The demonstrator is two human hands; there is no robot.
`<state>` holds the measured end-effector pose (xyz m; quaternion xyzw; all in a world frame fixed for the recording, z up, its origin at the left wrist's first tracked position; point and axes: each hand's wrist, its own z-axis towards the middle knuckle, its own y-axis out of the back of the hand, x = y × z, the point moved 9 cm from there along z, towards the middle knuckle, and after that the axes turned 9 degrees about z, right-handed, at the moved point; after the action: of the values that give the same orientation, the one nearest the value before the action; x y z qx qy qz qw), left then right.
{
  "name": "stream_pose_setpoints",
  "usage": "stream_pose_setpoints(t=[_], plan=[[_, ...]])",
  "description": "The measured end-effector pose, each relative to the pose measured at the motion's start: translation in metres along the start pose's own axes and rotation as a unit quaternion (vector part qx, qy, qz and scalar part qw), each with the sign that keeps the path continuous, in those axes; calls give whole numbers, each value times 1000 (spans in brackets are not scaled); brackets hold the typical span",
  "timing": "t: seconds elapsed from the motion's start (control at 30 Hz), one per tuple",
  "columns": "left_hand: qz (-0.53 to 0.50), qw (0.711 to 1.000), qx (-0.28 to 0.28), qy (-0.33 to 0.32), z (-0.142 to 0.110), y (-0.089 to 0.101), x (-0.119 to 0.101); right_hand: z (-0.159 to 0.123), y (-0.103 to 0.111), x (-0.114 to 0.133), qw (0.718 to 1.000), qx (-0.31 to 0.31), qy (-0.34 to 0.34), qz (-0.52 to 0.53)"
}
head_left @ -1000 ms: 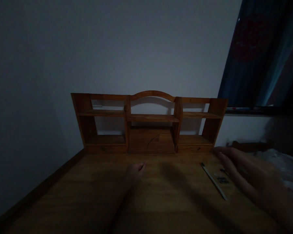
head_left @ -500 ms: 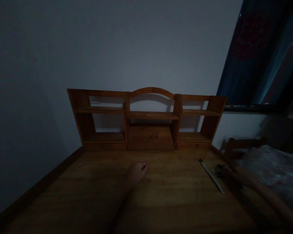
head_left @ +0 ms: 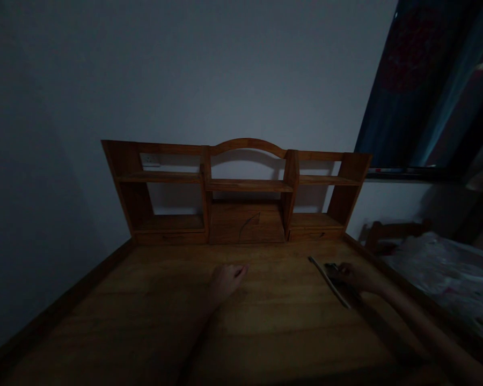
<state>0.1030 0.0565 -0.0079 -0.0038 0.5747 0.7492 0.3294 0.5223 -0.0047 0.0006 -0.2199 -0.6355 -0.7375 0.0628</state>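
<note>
A home room, judging by the wooden desk (head_left: pixel 273 305), shelf unit (head_left: pixel 247 185) and curtained window (head_left: pixel 402 112).

Dim overall, with a dark, soft-edged shadow (head_left: pixel 386 329) across the tabletop (head_left: pixel 273 311)

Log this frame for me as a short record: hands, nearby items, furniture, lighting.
Left hand: fingers curled, above the desk; contents unclear
Right hand: at a small dark item; grip unclear
Nearby item: thin pale stick, dark at its far end, just left of the right hand
Furniture: wooden shelf unit at the desk's back
Lighting: dim
</note>
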Motion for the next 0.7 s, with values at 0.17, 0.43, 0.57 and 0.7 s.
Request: stream_pose_setpoints(t=[0.17, 0.43, 0.57, 0.7], plan=[[1, 1000, 6, 18, 1, -3, 4, -4, -33, 55, 996, 59, 65, 10], [20, 1000, 14, -9, 1, -4, -4, -23, -86, 183, 970, 40, 209, 115], [23, 999, 20, -12, 0, -7, -6, -32, -110, 242, 957, 85, 249, 120], [8, 1000, -1, -1, 1, -5, -2, -34, -112, 260, 959, 74, 244, 122]])
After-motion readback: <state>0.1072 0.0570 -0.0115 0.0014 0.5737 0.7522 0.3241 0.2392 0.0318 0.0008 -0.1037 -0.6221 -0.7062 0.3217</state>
